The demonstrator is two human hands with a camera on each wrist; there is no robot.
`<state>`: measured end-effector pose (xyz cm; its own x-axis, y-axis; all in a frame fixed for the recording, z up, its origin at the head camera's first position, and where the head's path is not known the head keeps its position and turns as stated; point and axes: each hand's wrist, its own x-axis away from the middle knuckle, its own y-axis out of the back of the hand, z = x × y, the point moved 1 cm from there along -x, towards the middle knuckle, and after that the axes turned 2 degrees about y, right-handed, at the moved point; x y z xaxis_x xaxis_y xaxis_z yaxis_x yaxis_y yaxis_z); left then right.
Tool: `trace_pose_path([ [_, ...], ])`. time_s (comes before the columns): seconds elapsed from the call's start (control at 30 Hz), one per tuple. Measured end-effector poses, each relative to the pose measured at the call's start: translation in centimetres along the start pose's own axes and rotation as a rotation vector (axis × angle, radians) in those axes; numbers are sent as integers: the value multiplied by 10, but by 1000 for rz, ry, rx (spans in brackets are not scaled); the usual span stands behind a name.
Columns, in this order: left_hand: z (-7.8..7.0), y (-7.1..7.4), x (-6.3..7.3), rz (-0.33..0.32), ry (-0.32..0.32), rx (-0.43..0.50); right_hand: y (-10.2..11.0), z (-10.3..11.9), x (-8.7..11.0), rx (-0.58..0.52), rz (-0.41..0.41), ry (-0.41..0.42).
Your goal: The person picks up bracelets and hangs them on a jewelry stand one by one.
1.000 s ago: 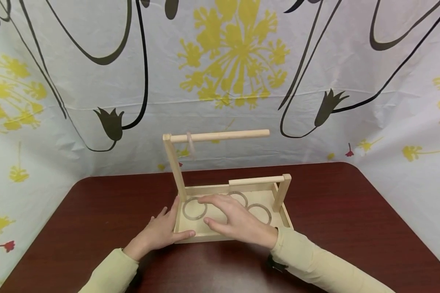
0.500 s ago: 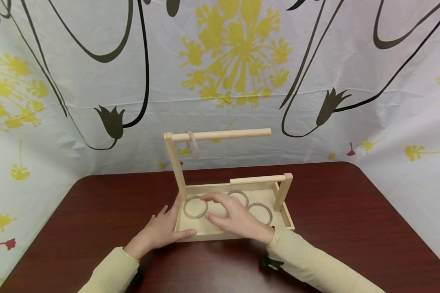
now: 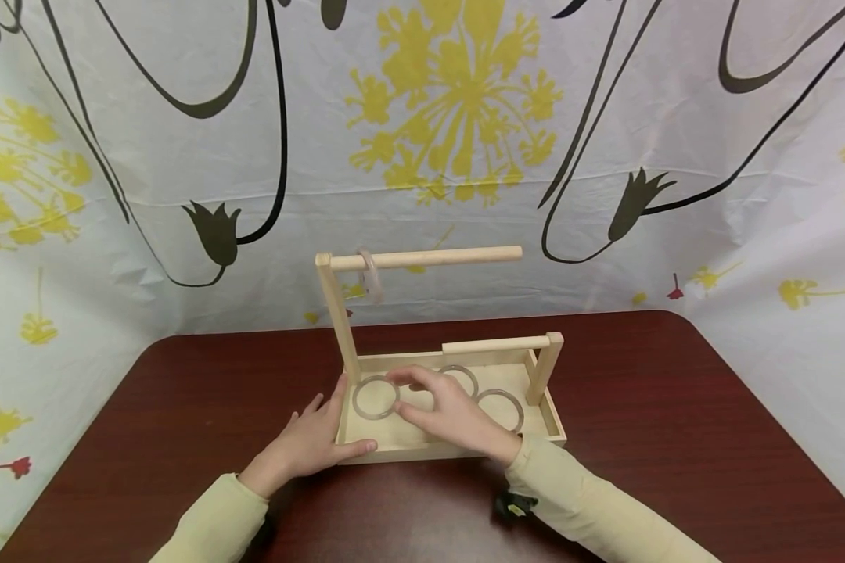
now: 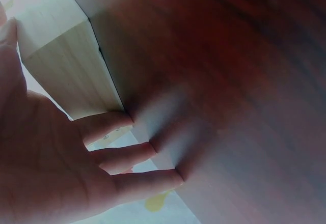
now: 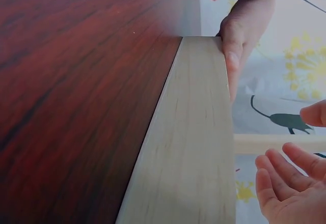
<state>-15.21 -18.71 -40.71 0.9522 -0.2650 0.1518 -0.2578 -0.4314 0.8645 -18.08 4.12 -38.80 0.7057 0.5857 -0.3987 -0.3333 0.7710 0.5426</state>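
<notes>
My left hand [image 3: 306,438] braces the front left corner of a pale wooden tray [image 3: 451,450], its thumb along the front wall. In the left wrist view, the other fingers [image 4: 137,178] extend straight to the tabletop beside the tray. Over the tray, my right hand [image 3: 451,410] has its index finger and thumb spread at the right edge of a translucent bangle [image 3: 357,410] lying flat. Two more bangles, a rear one [image 3: 473,379] and a right one [image 3: 519,410], lie partly behind that hand. Another hanging bangle [image 3: 372,281] encircles the upper rod [image 3: 444,257].
A tall post [image 3: 338,320] at the tray's left carries the upper rod. At the right, a short post [image 3: 545,371] bears a lower rod [image 3: 496,345] pointing left. The dark red table [image 3: 641,407] meets a patterned cloth [image 3: 465,227] behind.
My right hand's thumb and index finger have come in closer to the left bangle's right edge. The left hand keeps its place at the tray corner. The head view has shifted slightly.
</notes>
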Motion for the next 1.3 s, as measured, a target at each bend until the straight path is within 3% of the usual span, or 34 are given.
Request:
trace_pose_path([
  [0.6, 0, -1, 1, -6, 3, -20, -16, -9, -10, -13, 47, -22],
  [1.07, 1, -2, 1, -11, -3, -34, -26, -14, -23, 105, 118, -135],
  [1.3, -1, -1, 2, -8, 1, -38, -30, -18, -28, 188, 139, -123],
])
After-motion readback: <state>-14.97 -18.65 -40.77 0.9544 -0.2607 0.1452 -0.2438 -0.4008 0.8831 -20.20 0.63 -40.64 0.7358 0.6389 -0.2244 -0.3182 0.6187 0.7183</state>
